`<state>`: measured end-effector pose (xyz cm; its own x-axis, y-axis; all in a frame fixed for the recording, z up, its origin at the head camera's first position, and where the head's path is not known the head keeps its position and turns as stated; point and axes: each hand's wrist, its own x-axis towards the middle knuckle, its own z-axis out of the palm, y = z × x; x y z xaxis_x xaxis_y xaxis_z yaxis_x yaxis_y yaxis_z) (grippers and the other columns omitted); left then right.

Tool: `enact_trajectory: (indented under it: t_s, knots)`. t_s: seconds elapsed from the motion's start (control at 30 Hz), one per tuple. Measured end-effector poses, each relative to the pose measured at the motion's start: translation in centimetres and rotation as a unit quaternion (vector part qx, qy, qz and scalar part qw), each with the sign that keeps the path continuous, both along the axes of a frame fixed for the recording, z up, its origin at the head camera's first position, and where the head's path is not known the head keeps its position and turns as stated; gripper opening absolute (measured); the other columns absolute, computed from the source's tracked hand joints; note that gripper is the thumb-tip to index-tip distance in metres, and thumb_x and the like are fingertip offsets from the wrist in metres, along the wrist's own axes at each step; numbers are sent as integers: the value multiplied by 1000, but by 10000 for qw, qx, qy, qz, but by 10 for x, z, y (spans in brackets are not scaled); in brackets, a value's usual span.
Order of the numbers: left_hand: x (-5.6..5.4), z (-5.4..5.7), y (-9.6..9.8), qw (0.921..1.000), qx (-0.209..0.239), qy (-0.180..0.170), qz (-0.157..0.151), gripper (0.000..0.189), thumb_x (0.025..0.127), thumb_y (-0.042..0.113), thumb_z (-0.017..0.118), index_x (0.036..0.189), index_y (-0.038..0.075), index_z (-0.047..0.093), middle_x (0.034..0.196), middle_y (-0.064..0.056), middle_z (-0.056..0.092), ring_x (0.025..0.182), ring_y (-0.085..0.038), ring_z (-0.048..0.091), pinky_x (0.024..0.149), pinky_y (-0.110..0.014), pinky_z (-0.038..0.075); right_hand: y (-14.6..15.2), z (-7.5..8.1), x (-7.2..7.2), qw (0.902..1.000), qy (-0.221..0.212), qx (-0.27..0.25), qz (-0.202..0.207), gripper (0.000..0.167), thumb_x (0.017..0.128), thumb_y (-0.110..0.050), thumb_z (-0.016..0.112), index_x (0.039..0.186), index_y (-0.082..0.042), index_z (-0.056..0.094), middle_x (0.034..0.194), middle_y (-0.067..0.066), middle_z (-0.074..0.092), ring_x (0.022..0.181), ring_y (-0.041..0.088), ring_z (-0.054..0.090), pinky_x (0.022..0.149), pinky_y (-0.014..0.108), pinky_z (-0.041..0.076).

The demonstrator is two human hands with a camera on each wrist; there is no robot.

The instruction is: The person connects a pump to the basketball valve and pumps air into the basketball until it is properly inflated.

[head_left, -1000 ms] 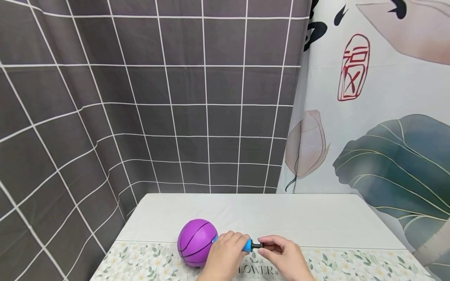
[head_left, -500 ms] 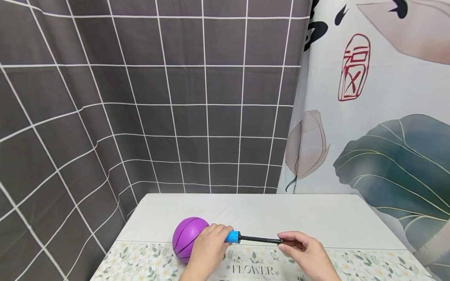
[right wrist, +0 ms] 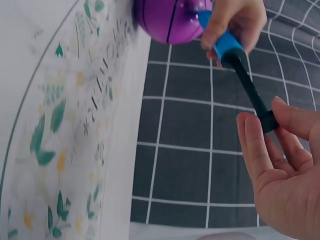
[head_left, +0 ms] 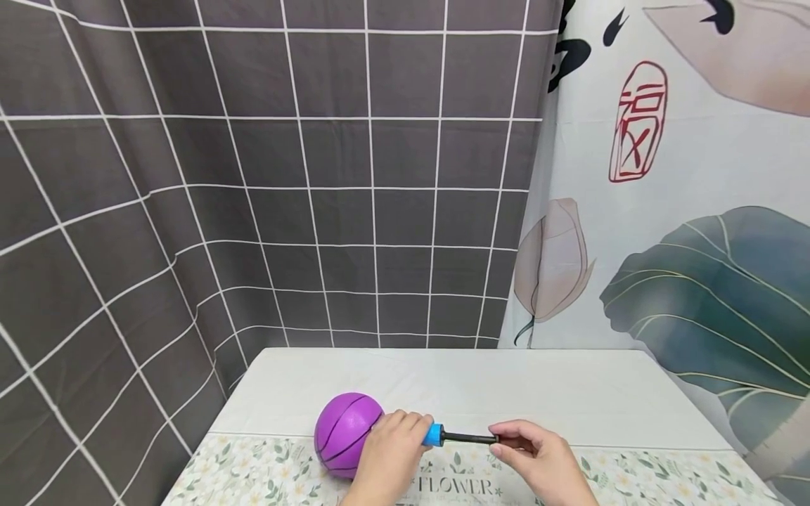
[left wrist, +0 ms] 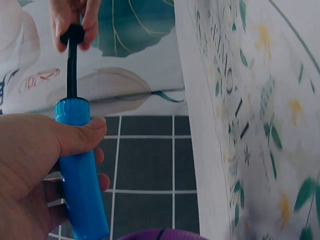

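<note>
A purple ball with black seam lines (head_left: 344, 436) is at the left of the head view, at one end of a small blue hand pump (left wrist: 82, 190). My left hand (head_left: 392, 453) wraps round the pump's blue barrel beside the ball. From the barrel's other end a black rod (head_left: 468, 438) extends, partly drawn out. The right hand (head_left: 538, 457) pinches the black knob (right wrist: 269, 121) at the rod's end between thumb and fingertips. In the right wrist view the barrel's far end points at the ball's surface, partly covered by the left hand (right wrist: 240, 25).
Below the hands lies a white table (head_left: 468, 386) with a flower-printed cover (head_left: 253, 467) along its front. A dark grey curtain with white grid lines (head_left: 335, 218) hangs behind and to the left. A leaf-printed white curtain (head_left: 588, 281) hangs at the right.
The rod came far out of the barrel as my hands drew apart, then slid partly back in. The ball shifted left, then slightly back right.
</note>
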<state>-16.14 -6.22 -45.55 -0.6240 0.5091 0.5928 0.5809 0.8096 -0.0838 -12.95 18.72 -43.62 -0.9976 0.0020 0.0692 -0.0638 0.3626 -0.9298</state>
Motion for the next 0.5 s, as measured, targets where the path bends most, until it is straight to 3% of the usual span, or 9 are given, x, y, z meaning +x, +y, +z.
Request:
enact_trajectory:
  t_s: [0.27,0.5]
  knots:
    - [9,-2,20,9992,-372,-118,-14,40,78,33,85,113,18,72,103,9,71,91,-9,62,88,-28,55,-24,-17,-2,9990,224,-133,374,26,85,-12,81,108,-3,73,98,7,74,82,8,70,71,22,60]
    - [8,-5,20,9988,-426,-255,-14,39,79,34,85,114,22,72,103,11,71,92,-8,63,90,-27,56,-25,-21,-2,9980,38,-243,580,30,86,-13,80,110,2,71,96,8,74,82,10,70,70,23,59]
